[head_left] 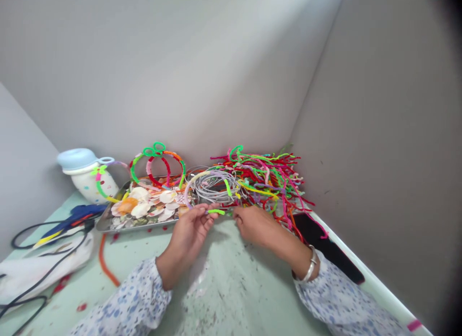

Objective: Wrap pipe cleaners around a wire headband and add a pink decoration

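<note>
My left hand [190, 232] is closed in a pinch at the lower end of a pipe-cleaner-wrapped hoop [186, 191]. The hoop curves up and to the right, from lilac through pale yellow to a bright green end. A short green pipe cleaner [216, 212] pokes out from the left fingertips toward the right hand. Just to the right, my right hand [255, 225] has its fingers curled together, back of the hand up; whatever they hold is hidden. Behind both hands lie a coil of grey wire [209, 187] and a heap of coloured pipe cleaners [267, 177].
A metal tray [144, 227] of shells sits at left, with finished wrapped hoops [168, 170] leaning over it. Beyond stands a white bottle with a blue lid [92, 177]. Blue-handled tool [77, 213], black cable [46, 273] and white bag lie left; a black phone-like slab [328, 249] lies right.
</note>
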`<act>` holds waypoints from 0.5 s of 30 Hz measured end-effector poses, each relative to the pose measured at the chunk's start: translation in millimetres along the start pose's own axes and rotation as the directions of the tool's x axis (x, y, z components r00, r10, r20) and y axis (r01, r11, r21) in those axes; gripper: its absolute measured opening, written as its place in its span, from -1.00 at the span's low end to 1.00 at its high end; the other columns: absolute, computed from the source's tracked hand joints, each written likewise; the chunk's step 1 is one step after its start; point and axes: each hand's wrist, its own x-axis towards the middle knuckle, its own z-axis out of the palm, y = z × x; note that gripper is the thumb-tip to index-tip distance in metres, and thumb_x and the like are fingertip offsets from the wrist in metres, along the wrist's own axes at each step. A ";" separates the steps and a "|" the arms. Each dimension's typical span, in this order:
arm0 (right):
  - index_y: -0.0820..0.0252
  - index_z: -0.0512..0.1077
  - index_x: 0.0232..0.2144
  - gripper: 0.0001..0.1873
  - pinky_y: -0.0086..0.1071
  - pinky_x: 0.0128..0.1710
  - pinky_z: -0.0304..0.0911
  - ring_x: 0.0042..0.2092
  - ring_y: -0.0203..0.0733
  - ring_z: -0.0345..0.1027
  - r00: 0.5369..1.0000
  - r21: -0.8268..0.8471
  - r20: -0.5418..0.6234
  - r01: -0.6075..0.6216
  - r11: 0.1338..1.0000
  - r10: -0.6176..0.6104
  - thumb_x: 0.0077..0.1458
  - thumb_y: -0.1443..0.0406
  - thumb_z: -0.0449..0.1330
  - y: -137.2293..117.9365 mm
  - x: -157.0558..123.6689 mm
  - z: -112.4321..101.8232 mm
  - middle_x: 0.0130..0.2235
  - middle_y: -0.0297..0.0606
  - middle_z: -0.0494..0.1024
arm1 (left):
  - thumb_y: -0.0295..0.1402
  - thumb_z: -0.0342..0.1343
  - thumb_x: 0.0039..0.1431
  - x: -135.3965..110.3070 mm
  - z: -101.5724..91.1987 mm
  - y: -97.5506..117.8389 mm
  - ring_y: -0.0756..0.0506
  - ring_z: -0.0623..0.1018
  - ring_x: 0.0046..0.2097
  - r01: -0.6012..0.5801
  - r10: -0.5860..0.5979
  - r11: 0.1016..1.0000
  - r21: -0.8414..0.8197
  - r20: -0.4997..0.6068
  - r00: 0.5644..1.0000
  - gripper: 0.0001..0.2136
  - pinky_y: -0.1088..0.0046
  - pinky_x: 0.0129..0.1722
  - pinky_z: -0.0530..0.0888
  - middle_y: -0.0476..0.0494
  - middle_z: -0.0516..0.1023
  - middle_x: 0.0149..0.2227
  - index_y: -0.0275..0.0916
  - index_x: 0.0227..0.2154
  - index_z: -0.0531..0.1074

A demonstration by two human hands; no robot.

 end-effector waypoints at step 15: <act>0.31 0.56 -0.37 -0.79 -0.30 -0.27 0.34 -0.27 0.03 0.54 0.988 -0.185 0.134 -0.050 0.981 0.076 -0.01 0.52 0.14 -1.8 -12.9 -17.5 -0.35 0.05 0.61 | -0.61 0.05 -0.01 1.2 -7.9 -7.4 0.00 0.57 -0.51 -0.026 0.031 0.992 0.125 -0.035 0.999 -0.90 0.62 -0.54 0.49 -0.19 0.60 -0.43 -0.38 -0.44 0.43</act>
